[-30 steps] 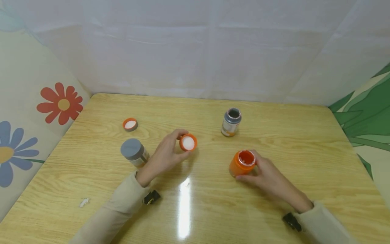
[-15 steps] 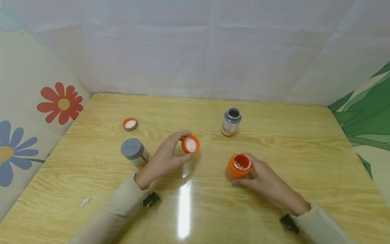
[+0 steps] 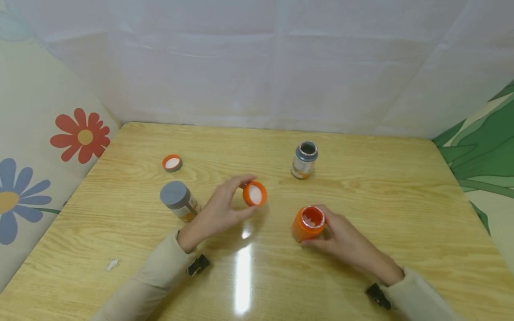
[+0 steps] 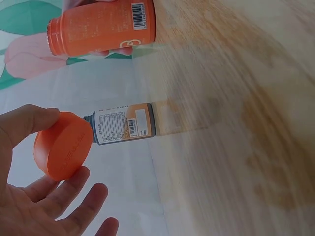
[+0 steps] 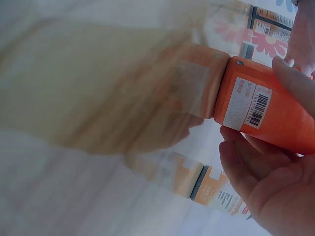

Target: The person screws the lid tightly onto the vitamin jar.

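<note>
Between thumb and fingers, my left hand (image 3: pixel 218 209) pinches an orange screw cap (image 3: pixel 254 194), its white liner facing up toward the head camera. The cap is held above the table, as the left wrist view also shows from its outer side (image 4: pixel 69 145). My right hand (image 3: pixel 345 238) grips an open orange bottle (image 3: pixel 307 225) round its side. That bottle stands upright, with remnants of a torn seal round its mouth and some contents visible inside. Beyond the hands stands an open grey bottle (image 3: pixel 304 161) with a white and orange label.
A capped grey bottle (image 3: pixel 178 203) stands just left of my left hand. Behind it a grey cap (image 3: pixel 172 163) lies liner up. A small white scrap (image 3: pixel 112 265) is on the wooden table (image 3: pixel 401 191). A white cloth (image 3: pixel 257 67) hangs along the back edge.
My right hand has brought the orange bottle leftward and a little nearer the front. My left hand has shifted the orange cap slightly right and toward the front.
</note>
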`<state>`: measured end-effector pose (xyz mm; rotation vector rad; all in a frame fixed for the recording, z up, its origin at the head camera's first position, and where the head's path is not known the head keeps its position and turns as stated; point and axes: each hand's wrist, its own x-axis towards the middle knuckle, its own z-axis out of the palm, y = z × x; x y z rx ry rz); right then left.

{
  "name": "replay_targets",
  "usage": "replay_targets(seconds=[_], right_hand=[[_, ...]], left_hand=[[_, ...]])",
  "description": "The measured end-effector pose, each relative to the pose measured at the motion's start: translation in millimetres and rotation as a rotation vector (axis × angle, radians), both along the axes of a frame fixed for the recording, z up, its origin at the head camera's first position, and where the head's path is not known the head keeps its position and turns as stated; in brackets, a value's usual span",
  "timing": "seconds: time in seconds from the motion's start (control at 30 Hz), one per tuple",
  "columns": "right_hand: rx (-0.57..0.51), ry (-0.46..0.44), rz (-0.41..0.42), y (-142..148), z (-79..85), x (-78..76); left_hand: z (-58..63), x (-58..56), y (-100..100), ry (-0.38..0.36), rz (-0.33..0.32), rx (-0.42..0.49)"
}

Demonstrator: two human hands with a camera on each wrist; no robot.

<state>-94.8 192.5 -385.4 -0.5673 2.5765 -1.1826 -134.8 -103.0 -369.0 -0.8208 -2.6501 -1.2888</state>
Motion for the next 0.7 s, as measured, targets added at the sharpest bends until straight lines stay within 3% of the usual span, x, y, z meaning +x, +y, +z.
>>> replay_targets(seconds=[0.2,0.7], right_hand=[[0.007,0.0,0.03,-5.0,-1.6,2.6],[0.021,-0.007,0.033,-8.3,-0.6,4.5]], left_hand=[[1.9,3.6,0.8,-0.028,0.009,-0.008],[2.3,6.0,2.2,-0.002,-0.038,-0.003]])
